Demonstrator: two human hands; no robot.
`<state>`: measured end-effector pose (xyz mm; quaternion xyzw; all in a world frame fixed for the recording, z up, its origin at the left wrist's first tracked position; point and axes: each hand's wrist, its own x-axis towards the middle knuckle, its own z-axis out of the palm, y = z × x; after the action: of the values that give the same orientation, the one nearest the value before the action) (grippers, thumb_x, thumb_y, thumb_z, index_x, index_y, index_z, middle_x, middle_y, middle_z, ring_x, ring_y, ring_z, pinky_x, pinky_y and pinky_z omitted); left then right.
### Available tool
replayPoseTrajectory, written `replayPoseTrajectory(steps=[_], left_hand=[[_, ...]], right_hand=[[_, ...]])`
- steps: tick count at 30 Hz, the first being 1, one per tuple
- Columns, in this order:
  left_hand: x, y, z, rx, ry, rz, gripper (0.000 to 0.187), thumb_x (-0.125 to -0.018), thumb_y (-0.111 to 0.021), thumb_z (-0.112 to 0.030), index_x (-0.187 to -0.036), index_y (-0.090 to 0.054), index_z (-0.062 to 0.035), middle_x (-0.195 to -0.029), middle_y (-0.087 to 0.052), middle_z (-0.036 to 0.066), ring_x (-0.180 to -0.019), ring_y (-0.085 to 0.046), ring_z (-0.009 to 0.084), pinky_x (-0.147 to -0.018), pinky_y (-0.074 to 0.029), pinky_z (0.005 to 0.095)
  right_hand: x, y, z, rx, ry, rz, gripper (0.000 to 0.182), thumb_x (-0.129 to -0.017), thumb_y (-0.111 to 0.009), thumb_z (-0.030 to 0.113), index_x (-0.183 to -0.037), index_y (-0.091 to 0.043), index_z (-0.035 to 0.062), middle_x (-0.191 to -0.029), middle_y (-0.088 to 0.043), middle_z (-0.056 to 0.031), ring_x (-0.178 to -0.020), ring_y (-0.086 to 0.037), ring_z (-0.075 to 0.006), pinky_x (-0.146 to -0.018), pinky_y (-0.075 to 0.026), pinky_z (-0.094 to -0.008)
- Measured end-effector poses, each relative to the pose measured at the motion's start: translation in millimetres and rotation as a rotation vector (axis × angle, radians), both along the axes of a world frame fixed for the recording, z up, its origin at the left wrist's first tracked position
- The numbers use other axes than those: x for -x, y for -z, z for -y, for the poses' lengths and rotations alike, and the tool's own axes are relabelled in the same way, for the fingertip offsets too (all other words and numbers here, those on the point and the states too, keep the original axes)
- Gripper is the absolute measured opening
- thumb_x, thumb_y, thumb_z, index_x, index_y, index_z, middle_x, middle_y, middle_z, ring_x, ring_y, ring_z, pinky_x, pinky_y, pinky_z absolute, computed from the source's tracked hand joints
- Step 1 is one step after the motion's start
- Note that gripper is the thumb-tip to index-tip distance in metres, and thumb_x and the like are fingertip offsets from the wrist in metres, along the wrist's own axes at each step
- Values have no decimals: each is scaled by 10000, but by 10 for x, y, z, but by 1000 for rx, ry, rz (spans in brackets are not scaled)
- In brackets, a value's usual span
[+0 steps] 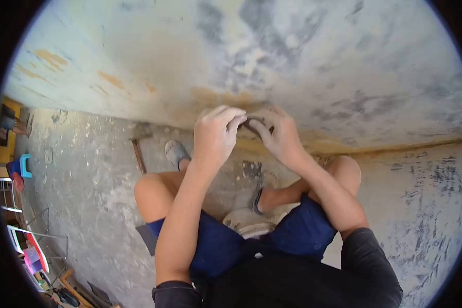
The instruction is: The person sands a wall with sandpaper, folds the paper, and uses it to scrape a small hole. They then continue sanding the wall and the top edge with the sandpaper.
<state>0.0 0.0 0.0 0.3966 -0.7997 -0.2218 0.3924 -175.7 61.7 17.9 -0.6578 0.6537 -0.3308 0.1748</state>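
My left hand [215,131] and my right hand [283,137] meet close to the lower part of the patchy wall [154,51]. Between their fingertips is a small, dark, thin piece [251,124], perhaps sandpaper; its kind is not clear. The left thumb and fingers pinch its left end. On the other side, the right thumb and bent fingers close around it, hiding part of it. Pale dust coats the fingers. Whether the piece touches the wall cannot be made out.
A wooden-handled tool [138,154] lies on the concrete floor [92,174] left of my knee. Under me is a pale round seat or bucket [249,223]. A blue stool [25,166] and clutter stand far left, with another person's legs [21,127]. Another wall surface [405,205] lies right.
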Motion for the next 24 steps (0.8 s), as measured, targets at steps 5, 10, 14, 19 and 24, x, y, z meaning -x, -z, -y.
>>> replayPoseTrajectory(steps=[5, 10, 14, 19, 24], left_hand=[[81, -103, 29, -280, -62, -249, 89, -902, -775, -67, -951, -757, 5, -865, -747, 136, -727, -682, 191, -727, -535, 309], [135, -13, 49, -417, -56, -416, 121, -940, -781, -80, -954, -735, 30, -837, -747, 54, -757, -652, 92, -733, -531, 277], [155, -26, 52, -606, -12, -590, 111, -971, -767, -82, -979, -720, 18, -881, -744, 18, -812, -656, 65, -761, -538, 252], [134, -178, -19, -864, 218, -857, 210, -991, -692, -30, -1193, -716, 21, -1103, -751, 58, -973, -674, 89, -893, -538, 262], [80, -232, -32, -856, 334, -805, 321, -981, -650, -38, -1288, -682, 51, -1191, -731, 67, -1071, -669, 119, -972, -519, 292]], right_hand=[[22, -116, 20, 46, 132, 283, 122, -921, -725, 60, -1027, -768, 18, -1034, -701, -204, -780, -670, -346, -733, -539, -418], [50, -52, 73, 458, 174, 14, 248, -899, -762, 84, -1134, -720, 19, -1059, -717, -171, -861, -679, -355, -747, -553, -407], [-17, -202, 6, 640, 20, -241, 598, -849, -844, 255, -1331, -602, -4, -1359, -614, -207, -1174, -624, -395, -950, -524, -468], [-167, -107, -61, 463, -82, -416, 935, -789, -862, 309, -1536, -437, -56, -1640, -381, -255, -1508, -396, -414, -1139, -382, -543], [-228, -19, -11, 463, -15, -478, 926, -703, -768, 108, -1547, -429, -64, -1655, -366, -258, -1540, -353, -415, -1176, -316, -574]])
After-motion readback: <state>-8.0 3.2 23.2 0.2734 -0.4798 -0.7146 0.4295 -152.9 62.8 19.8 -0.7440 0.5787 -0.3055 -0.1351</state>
